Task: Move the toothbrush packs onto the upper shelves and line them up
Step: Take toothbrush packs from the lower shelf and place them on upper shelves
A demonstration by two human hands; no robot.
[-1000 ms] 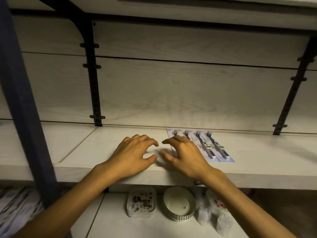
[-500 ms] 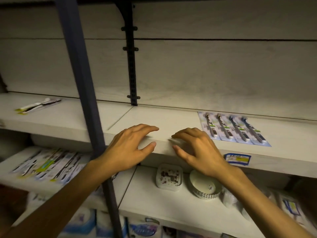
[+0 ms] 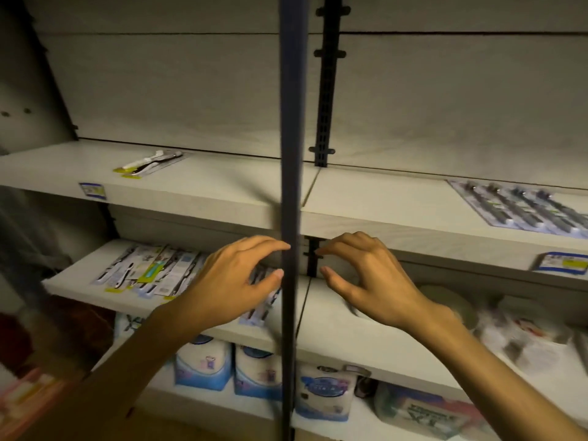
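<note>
Lying on lower shelf (image 3: 79,286): toothbrush packs (image 3: 149,273)

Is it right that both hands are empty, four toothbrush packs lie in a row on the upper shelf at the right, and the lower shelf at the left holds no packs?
Not quite. The head view shows the lower shelf at the left holds many toothbrush packs. The rest stands: left hand and right hand are empty, and the four packs lie on the upper shelf.

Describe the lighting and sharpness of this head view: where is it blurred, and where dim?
Head view: dim, warm light; the corners fall into shadow. Motion blur smears the four-brush pack on the upper shelf and the goods at lower right. The left hand and right hand are fairly sharp. The wide lens slants the shelf edges.
</note>
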